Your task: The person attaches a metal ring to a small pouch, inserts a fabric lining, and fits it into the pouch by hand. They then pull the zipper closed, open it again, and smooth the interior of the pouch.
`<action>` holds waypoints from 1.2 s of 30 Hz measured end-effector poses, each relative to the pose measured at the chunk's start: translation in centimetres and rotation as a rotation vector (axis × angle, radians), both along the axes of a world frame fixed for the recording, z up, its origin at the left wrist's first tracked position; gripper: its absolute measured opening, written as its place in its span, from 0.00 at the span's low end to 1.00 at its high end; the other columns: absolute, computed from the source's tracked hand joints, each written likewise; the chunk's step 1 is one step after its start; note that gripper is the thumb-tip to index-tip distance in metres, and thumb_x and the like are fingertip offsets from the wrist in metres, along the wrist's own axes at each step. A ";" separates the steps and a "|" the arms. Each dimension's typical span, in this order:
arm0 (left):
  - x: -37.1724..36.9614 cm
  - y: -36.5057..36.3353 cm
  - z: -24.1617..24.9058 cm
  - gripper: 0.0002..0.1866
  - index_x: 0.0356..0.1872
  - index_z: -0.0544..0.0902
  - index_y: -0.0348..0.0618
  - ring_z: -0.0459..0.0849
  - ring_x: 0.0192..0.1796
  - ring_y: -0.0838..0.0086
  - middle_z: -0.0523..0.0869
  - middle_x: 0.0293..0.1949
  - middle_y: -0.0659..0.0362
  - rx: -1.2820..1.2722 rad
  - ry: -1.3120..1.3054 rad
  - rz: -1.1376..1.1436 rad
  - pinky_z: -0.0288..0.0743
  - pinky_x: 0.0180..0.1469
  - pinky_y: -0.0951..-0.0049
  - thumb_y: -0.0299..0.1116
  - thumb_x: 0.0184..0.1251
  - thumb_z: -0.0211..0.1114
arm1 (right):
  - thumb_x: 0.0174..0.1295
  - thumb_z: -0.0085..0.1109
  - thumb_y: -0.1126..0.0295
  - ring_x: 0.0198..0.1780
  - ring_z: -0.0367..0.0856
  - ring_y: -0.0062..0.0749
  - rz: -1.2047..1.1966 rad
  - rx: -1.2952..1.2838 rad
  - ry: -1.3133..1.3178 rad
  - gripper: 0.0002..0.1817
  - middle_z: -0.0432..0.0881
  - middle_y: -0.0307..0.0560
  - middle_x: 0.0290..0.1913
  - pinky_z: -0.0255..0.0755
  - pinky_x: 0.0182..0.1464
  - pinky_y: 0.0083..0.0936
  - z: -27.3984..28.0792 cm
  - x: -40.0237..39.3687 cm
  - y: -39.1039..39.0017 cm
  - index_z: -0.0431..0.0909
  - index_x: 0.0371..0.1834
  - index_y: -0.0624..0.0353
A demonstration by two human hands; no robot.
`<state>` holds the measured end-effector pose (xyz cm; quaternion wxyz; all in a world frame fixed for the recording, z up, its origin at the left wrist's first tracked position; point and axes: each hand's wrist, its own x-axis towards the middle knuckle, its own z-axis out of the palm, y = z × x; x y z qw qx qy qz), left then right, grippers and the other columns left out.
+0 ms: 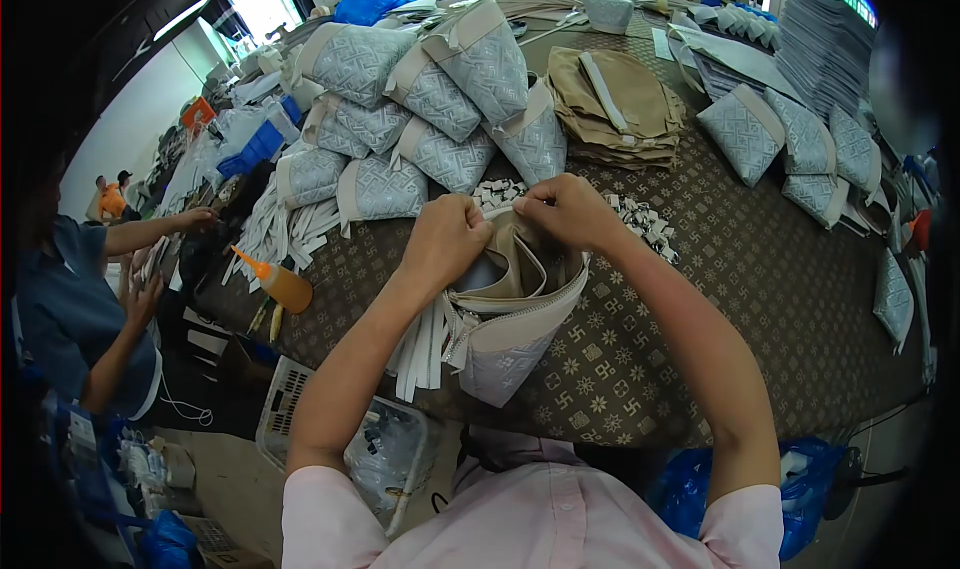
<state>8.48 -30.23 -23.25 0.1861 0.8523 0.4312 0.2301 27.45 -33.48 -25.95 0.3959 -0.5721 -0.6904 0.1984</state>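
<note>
A pale grey patterned zippered pouch (pixel 505 354) is held in front of me over the near table edge, its mouth unzipped and the beige lining (pixel 490 294) showing. My left hand (pixel 447 234) is closed in a pinch on the left of the pouch's far rim. Closed in the same way, my right hand (pixel 568 211) grips that rim a little further right. The open zipper (pixel 530 314) curves along the near side of the mouth. Whether a small part sits between my fingertips is hidden. Just beyond my hands lies a pile of small white-and-dark pieces (pixel 645 227).
Patterned pouches (pixel 440 154) are heaped at the far left, with more pouches (pixel 742 134) at right. Brown fabric pieces (pixel 615 109) are stacked between them. White strips (pixel 285 234) and an orange-tipped bottle (pixel 285 287) lie left. A co-worker (pixel 85 299) stands left; a basket (pixel 283 409) is below.
</note>
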 end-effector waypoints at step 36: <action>-1.1 -0.1 -2.0 0.08 0.22 0.78 0.31 0.81 0.28 0.56 0.80 0.23 0.44 0.149 -0.154 -0.048 0.73 0.33 0.63 0.29 0.51 0.62 | 0.48 0.59 0.69 0.25 0.81 0.41 0.108 0.005 0.028 0.09 0.80 0.51 0.21 0.73 0.32 0.34 -0.2 -1.3 0.9 0.78 0.21 0.64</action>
